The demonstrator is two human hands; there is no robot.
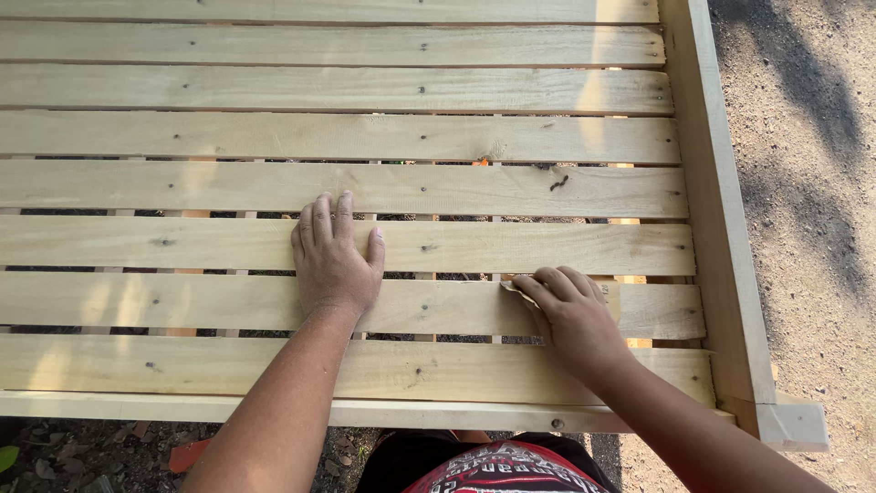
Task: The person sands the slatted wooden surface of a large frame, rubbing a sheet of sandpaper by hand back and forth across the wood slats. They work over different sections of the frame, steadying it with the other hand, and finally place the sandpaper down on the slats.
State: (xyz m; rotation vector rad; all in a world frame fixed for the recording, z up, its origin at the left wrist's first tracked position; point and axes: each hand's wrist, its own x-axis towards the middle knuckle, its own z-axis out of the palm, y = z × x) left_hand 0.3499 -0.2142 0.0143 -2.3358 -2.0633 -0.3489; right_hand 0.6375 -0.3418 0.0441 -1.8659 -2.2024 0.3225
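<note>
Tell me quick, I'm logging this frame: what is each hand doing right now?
Left hand: open, flat on the wooden slats, holding nothing.
Right hand: fingers pressing a piece of sandpaper onto a slat.

You see sunlit, sandy ground (803, 183) at right, crossed by shadows; dark soil with dry leaves (82, 456) lies below.

A pale wooden slatted frame (438, 187) stands over sandy ground (812, 183). Near its front right corner, a small piece of sandpaper (610, 294) lies on one slat.
</note>
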